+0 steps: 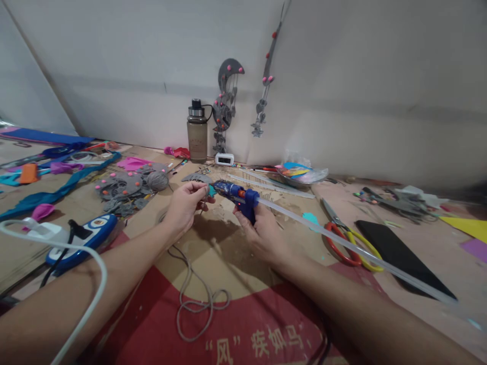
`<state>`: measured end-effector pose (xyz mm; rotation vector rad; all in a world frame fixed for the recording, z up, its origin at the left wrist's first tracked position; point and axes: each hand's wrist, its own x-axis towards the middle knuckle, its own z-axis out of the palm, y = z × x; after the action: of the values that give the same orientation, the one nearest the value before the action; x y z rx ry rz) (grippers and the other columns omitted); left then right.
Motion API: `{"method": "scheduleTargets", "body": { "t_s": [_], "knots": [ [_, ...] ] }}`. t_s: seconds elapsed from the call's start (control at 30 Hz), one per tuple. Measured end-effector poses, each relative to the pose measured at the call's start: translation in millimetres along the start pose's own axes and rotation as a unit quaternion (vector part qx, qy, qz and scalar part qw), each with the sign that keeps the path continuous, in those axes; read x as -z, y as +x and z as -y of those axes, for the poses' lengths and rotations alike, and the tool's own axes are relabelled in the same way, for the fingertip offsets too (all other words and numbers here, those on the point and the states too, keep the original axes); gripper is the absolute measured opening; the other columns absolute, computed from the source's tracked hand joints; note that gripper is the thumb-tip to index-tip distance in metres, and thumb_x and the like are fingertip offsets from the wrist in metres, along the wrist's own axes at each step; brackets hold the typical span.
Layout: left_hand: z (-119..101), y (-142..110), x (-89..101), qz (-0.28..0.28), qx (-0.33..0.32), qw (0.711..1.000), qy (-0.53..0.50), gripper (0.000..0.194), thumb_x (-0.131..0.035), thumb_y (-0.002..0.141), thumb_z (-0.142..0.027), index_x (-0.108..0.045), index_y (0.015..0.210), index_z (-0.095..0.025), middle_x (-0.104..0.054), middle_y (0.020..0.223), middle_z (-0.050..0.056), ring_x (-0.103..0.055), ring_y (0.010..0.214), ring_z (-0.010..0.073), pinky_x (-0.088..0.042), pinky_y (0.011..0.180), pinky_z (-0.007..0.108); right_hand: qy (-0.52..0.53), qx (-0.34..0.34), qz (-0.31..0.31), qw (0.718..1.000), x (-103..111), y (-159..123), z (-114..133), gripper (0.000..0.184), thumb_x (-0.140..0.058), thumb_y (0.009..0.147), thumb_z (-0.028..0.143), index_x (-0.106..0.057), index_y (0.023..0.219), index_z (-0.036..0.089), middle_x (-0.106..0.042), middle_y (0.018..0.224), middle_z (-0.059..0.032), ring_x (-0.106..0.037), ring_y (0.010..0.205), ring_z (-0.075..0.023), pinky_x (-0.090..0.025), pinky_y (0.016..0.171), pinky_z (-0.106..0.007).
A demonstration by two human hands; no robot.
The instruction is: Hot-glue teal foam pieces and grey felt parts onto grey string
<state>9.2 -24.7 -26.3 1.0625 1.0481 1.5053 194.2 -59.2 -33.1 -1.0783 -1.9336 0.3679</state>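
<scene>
My right hand (261, 230) is wrapped round the handle of a blue hot glue gun (238, 195), whose nozzle points left. A long translucent glue stick (342, 242) runs out of its back toward the lower right. In my left hand (186, 205), thumb and fingertips pinch a small teal piece (211, 191), right at the nozzle. Whether nozzle and piece touch, I cannot tell. A grey cord (186, 304) lies in loops below my left hand. Just beyond the hands rests a grey felt crescent (197, 177).
Red-and-yellow-handled scissors (342, 238) and a black phone-like slab (403, 253) lie at right. A blue power strip (85, 243) with a white cable sits at left. A bottle (197, 134) and small white clock (224, 159) stand by the wall, near hanging grey felt decorations (224, 106).
</scene>
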Motion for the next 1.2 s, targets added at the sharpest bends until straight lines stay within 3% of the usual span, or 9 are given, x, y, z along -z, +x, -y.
{"method": "scheduleTargets", "body": {
  "t_s": [1.2],
  "knots": [
    [-2.7, 0.6, 0.1, -0.002, 0.000, 1.000, -0.026, 0.026, -0.074, 0.061, -0.027, -0.056, 0.075, -0.015, -0.059, 0.062, -0.002, -0.062, 0.054, 0.0113, -0.038, 0.041, 0.017, 0.029, -0.025, 0.009, 0.999, 0.2, 0.1, 2.5, 0.023, -0.045, 0.088, 0.032, -0.055, 0.103, 0.018, -0.063, 0.097, -0.0115, -0.058, 0.089, -0.0245, -0.046, 0.079, -0.040]
  ]
}}
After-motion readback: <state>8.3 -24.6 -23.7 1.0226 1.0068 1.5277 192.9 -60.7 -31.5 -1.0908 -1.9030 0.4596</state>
